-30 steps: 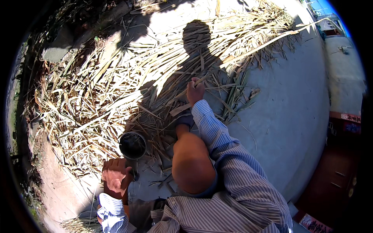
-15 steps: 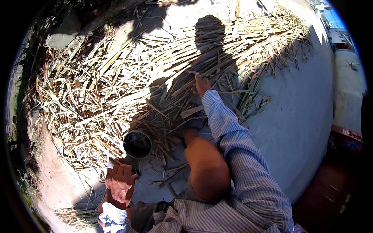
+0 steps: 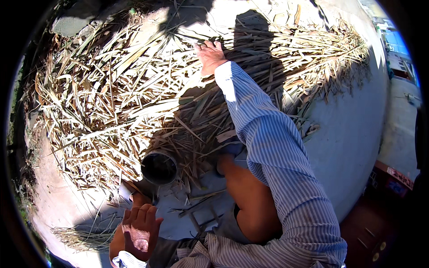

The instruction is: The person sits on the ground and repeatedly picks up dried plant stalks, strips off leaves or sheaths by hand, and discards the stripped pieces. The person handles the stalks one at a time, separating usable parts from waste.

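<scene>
A broad heap of dry, straw-coloured leaf strips (image 3: 103,120) lies spread over the ground in front of me. My right hand (image 3: 210,57) is stretched out over the far middle of this heap, palm down with fingers apart; I see nothing held in it. Whether it touches the strips is hard to tell. My left hand (image 3: 142,230) is near my left leg at the lower left, its fingers extended and close together, with nothing visible in it. Between my feet and the heap stands a round dark container (image 3: 159,181), whose contents are too dark to make out.
A smaller bundle of thin dry stalks (image 3: 82,239) lies at the lower left. Pale concrete ground (image 3: 339,134) stretches to the right, with a dark red cabinet-like thing (image 3: 362,241) beyond it. A grey stone (image 3: 73,26) sits at the far left. Shadows fall across the heap.
My right hand has moved farther out and left over the heap, and its fingers have spread. My left hand has drawn back slightly toward me.
</scene>
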A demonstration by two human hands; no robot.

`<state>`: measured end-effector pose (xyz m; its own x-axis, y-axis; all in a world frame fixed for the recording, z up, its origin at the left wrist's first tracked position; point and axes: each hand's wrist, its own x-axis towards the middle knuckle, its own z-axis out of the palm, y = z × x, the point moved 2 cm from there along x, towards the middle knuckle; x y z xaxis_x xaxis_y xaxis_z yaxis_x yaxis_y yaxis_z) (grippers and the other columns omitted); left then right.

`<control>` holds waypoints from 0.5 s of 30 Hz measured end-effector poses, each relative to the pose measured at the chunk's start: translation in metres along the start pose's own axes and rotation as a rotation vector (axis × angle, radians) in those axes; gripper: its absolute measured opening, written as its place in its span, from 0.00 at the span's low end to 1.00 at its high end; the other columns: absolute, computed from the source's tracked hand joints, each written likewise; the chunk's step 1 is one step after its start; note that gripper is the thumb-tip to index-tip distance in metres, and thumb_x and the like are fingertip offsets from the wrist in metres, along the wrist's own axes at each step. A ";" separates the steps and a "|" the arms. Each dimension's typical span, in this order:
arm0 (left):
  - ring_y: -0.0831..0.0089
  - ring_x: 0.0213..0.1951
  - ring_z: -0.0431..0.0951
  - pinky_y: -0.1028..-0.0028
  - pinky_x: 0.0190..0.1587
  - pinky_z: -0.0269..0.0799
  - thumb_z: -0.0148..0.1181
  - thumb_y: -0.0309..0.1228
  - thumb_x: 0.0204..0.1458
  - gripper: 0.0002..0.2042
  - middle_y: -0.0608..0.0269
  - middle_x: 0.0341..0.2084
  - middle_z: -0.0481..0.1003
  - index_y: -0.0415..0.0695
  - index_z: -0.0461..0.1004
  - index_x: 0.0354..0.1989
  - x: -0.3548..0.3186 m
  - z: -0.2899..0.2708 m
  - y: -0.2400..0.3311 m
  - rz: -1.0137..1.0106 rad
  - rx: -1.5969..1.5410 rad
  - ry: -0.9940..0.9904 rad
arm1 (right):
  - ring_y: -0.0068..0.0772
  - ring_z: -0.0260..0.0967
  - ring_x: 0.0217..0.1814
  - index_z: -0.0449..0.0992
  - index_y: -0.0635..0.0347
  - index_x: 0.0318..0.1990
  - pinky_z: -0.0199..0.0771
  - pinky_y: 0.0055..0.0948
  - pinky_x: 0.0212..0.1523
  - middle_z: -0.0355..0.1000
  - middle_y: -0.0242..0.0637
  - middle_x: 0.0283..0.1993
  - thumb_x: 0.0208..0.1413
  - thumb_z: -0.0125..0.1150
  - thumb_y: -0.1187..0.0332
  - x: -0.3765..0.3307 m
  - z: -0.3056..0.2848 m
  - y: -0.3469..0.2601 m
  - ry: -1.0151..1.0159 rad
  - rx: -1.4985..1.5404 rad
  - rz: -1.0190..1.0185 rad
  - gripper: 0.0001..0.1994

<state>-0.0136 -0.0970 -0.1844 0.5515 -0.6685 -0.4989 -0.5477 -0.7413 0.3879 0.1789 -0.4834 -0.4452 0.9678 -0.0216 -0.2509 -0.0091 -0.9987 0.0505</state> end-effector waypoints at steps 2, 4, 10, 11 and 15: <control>0.57 0.41 0.73 0.59 0.45 0.65 0.69 0.29 0.34 0.22 0.54 0.39 0.73 0.40 0.69 0.40 -0.001 -0.002 -0.001 -0.007 -0.026 -0.019 | 0.37 0.66 0.51 0.72 0.59 0.45 0.57 0.43 0.55 0.72 0.37 0.43 0.35 0.67 0.64 0.000 0.015 -0.007 0.040 -0.103 -0.040 0.25; 0.56 0.41 0.73 0.59 0.45 0.65 0.69 0.29 0.35 0.22 0.53 0.39 0.73 0.40 0.69 0.41 -0.002 -0.005 -0.003 0.015 -0.031 -0.022 | 0.37 0.68 0.45 0.75 0.55 0.36 0.63 0.41 0.47 0.72 0.36 0.37 0.37 0.64 0.67 -0.025 0.020 -0.001 0.197 -0.089 -0.129 0.14; 0.56 0.41 0.72 0.59 0.45 0.64 0.68 0.30 0.36 0.22 0.53 0.39 0.73 0.40 0.69 0.42 -0.017 -0.002 -0.009 -0.006 -0.039 -0.004 | 0.37 0.67 0.44 0.76 0.55 0.40 0.64 0.38 0.49 0.69 0.34 0.34 0.42 0.62 0.72 -0.158 -0.072 0.018 0.477 0.178 -0.138 0.14; 0.56 0.42 0.72 0.59 0.45 0.64 0.68 0.30 0.37 0.22 0.54 0.39 0.73 0.40 0.69 0.42 -0.019 -0.002 -0.008 -0.008 -0.034 0.000 | 0.37 0.66 0.46 0.76 0.56 0.42 0.63 0.40 0.51 0.69 0.34 0.35 0.41 0.62 0.72 -0.175 -0.082 0.021 0.521 0.200 -0.087 0.15; 0.57 0.42 0.71 0.59 0.46 0.64 0.66 0.31 0.39 0.20 0.54 0.40 0.72 0.40 0.68 0.42 -0.028 -0.009 0.000 0.004 -0.029 0.014 | 0.41 0.64 0.54 0.75 0.56 0.45 0.61 0.43 0.58 0.70 0.36 0.46 0.46 0.63 0.71 -0.220 -0.035 0.059 0.225 0.088 0.069 0.16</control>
<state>-0.0234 -0.0790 -0.1631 0.5586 -0.6719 -0.4863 -0.5313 -0.7401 0.4122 -0.0257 -0.5358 -0.3535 0.9957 -0.0889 -0.0277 -0.0896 -0.9956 -0.0270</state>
